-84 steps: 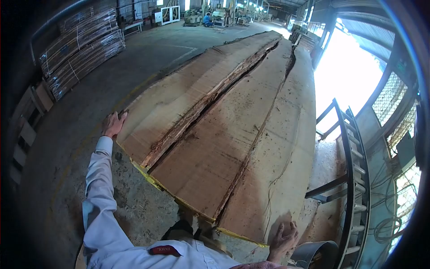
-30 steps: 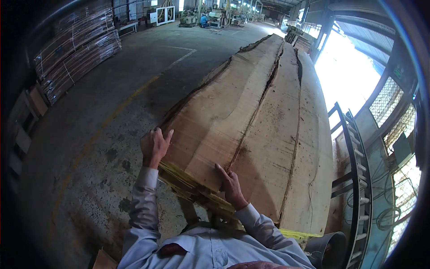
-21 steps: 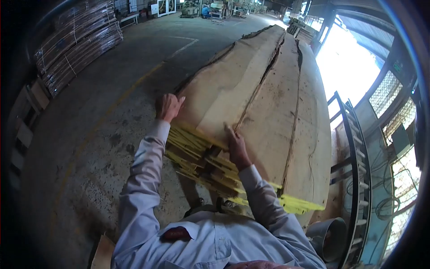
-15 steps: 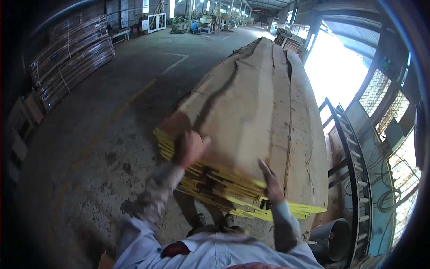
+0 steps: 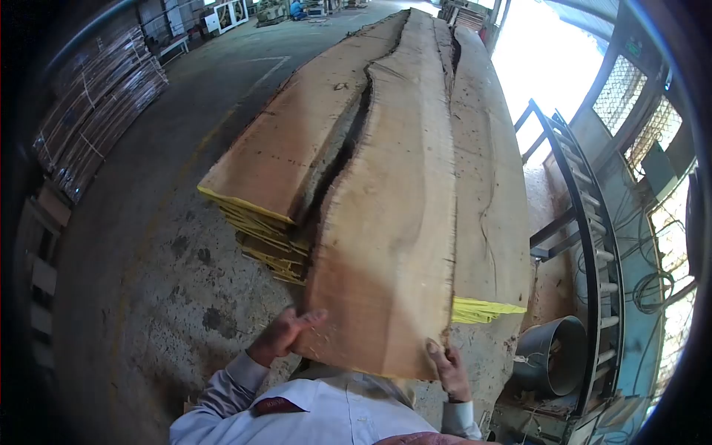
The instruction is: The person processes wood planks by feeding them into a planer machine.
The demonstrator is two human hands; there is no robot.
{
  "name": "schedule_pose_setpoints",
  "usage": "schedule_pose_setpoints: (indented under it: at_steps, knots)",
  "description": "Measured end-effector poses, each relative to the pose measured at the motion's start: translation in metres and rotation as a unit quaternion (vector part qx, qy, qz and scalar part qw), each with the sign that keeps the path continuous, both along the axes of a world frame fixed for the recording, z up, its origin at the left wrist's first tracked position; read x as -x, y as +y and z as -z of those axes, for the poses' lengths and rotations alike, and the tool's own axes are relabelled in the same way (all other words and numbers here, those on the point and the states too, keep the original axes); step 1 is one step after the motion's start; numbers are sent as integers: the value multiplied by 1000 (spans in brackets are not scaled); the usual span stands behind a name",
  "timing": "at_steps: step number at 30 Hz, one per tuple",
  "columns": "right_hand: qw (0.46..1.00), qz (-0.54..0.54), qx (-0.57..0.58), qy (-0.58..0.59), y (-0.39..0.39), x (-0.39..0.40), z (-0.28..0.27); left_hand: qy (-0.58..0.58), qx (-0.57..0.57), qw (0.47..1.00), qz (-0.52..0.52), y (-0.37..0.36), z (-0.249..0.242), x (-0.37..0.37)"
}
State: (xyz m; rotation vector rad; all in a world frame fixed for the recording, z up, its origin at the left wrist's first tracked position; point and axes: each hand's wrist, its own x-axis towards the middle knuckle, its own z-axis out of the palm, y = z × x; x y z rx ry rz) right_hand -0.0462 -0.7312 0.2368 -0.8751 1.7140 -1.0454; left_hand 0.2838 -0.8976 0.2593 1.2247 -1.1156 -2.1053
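A long live-edge wooden plank (image 5: 386,245) reaches from my body far up the stack, its near end jutting out past the other boards. My left hand (image 5: 285,331) grips its near left corner, thumb on top and fingers hidden beneath. At the near right corner, my right hand (image 5: 449,369) holds the edge the same way, thumb over the top face. To the left lies another wide plank (image 5: 274,163) with a yellow-painted end, a dark gap between the two. On the right, a further plank (image 5: 486,200) rests on the pile, its end also yellow.
A black metal roller frame (image 5: 582,245) stands along the right, with a grey bucket (image 5: 550,356) at its foot. Strapped timber bundles (image 5: 104,111) are stacked at the far left. Coiled cables (image 5: 653,293) hang on the right wall. A person (image 5: 297,10) is far off at the back.
The middle plank has come toward my body, its near end now past the stack. Both hands have moved back with it and grip its corners. My view has tilted down.
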Motion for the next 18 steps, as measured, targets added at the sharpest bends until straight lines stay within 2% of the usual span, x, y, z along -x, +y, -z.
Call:
schedule_pose_setpoints:
  at_steps: [1,2,4,5,7,9,10,12,13,15,16,17,18]
  knots:
    - [999,-24,28,7,0,3,7,53,-21,995,-83,8,-5,6]
    - [997,-48,56,13,0,5,14,55,-20,994,-92,14,-5,9]
    - [985,-29,30,-166,-6,6,45,92,-70,985,-130,19,-1,11]
    - [985,-38,30,-164,-6,5,46,95,-68,983,-139,20,-1,13]
    - [969,-41,51,-240,-7,6,44,109,-20,984,-142,23,-2,15]
    - [969,-38,52,-240,-5,5,41,117,-21,983,-141,21,-2,13]
    - [961,-42,113,-250,-6,1,23,124,-24,983,-133,24,2,13]
    - [928,-1,74,-366,-14,5,17,131,-27,982,-130,26,8,11]
    - [928,5,85,-362,-18,5,12,131,-29,983,-128,21,9,10]
    - [971,20,58,-232,-23,-6,3,167,-10,981,-101,14,30,1]
    - [974,59,124,-179,-30,-18,18,201,4,976,-87,15,36,-1]
    - [973,69,134,-174,-29,-17,26,205,8,976,-74,17,43,-1]
    - [982,52,87,-158,-26,-13,31,296,-17,949,-110,23,48,0]
